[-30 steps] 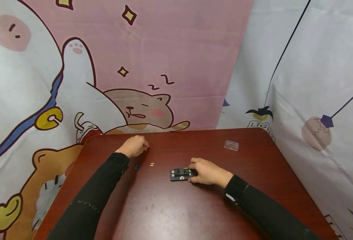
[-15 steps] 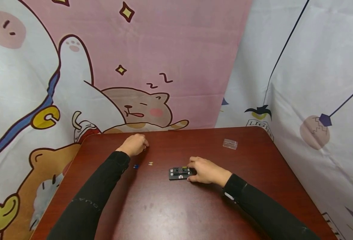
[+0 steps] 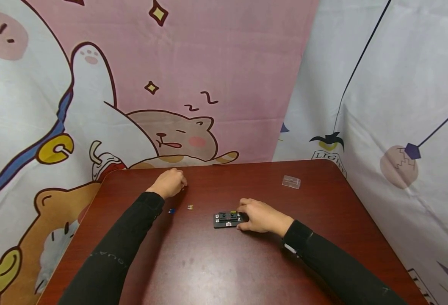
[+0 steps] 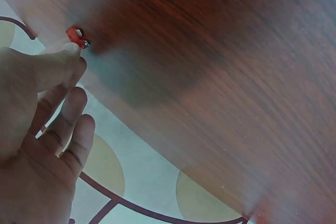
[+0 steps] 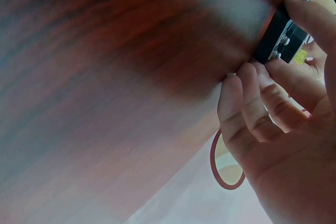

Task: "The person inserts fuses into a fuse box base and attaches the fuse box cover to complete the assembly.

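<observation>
Pinching a red blade fuse [image 4: 74, 35], the left hand [image 3: 169, 183] is over the far left of the counter [image 3: 224, 271], beyond and leftward of the black fuse block [image 3: 225, 220]; that block's long axis runs left to right, its right end gripped by the right hand [image 3: 262, 216].

Blk block [image 3: 224, 220] flat; red fuse [image 4: 74, 34], prob.

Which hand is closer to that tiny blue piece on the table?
The left hand. It is just beyond the blue piece, with a red piece in its grip. The right hand is farther off, to the piece's right, holding the black block.
</observation>
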### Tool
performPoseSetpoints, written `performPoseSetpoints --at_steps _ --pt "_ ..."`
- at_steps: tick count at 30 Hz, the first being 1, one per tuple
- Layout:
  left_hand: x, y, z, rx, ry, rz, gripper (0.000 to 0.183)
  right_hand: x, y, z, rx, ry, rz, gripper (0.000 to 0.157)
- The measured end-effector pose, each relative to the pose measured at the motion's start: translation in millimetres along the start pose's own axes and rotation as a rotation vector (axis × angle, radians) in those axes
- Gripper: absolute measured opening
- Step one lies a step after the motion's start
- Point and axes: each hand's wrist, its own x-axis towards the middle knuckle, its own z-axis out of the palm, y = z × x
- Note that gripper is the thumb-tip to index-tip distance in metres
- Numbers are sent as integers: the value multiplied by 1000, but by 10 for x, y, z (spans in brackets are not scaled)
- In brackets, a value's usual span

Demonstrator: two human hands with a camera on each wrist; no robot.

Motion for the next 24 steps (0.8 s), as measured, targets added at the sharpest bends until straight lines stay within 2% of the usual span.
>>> performPoseSetpoints --at_steps 14,24 --pt "-26 -26 -7 -12 9 -9 9 4 -6 3 -10 8 -8 51" --pt "-72 -49 0 -16 -15 -20 4 2 -5 6 -8 5 3 53"
